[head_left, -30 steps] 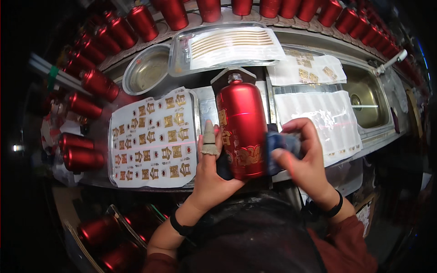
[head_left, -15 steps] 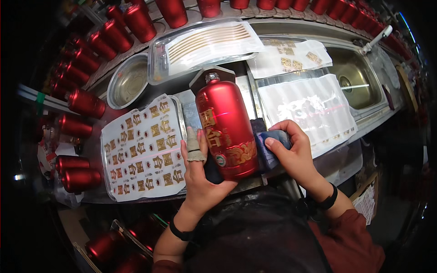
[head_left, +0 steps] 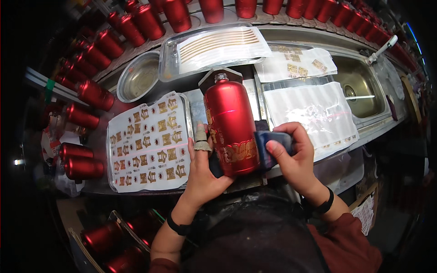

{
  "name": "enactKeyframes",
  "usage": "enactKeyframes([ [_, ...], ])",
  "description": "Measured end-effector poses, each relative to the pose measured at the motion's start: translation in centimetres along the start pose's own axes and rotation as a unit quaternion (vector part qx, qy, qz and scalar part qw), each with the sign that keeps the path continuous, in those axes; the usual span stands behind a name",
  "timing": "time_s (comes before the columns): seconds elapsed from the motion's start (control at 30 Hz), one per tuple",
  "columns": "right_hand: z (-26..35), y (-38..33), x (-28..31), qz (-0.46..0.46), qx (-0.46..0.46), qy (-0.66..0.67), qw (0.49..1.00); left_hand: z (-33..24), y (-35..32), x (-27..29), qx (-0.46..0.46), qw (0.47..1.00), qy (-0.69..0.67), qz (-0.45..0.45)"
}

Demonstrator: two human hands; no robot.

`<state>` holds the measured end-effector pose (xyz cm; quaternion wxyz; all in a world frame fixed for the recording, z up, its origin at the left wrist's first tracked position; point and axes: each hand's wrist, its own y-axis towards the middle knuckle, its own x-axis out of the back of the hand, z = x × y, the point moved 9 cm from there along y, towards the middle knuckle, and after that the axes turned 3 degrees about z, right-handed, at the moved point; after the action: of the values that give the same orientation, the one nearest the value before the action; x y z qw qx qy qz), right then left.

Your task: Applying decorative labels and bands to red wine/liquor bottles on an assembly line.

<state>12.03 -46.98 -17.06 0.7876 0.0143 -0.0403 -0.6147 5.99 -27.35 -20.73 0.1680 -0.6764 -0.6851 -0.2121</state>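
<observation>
A glossy red bottle (head_left: 231, 116) with a bare metallic neck leans back in front of me, its base toward me. Gold raised decals (head_left: 240, 151) run round its lower part, and larger gold characters show at its left edge. Against the bottle's left side rests my left hand (head_left: 202, 168), steadying it, the thumb near the base. Beige cloth sleeves (head_left: 202, 139) cover some fingertips of that hand. In my right hand (head_left: 296, 159) is a dark blue flat pad (head_left: 271, 144), gripped between thumb and fingers, next to the bottle's lower right side.
A tray with a sheet of gold decals (head_left: 144, 157) lies at left, a metal bowl (head_left: 138, 79) behind it. Farther back is a tray of gold strips (head_left: 218, 43). White decal sheets (head_left: 309, 113) and a sink (head_left: 359, 93) lie at right. Red bottles (head_left: 177, 16) line the back.
The red bottle has turned about its length, carrying the gold characters toward its left edge and leaving plain red facing me. The blue pad stays in my right hand, its angle slightly changed.
</observation>
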Motion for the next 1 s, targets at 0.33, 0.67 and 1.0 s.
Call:
enactKeyframes([
  [0.33,-0.5,0.6,0.8,0.008,0.011,-0.079,0.997,-1.9,-0.7,0.9,-0.051,0.997,0.026,-0.046],
  [0.67,3.2,-2.3,-0.3,0.016,0.206,-0.168,0.964,-5.5,-0.5,1.2,-0.164,0.959,0.221,-0.072],
  [1.0,6.7,-3.4,-3.3,0.181,0.287,-0.159,0.927,-4.0,-1.3,1.8,-0.178,0.969,0.136,-0.104],
])
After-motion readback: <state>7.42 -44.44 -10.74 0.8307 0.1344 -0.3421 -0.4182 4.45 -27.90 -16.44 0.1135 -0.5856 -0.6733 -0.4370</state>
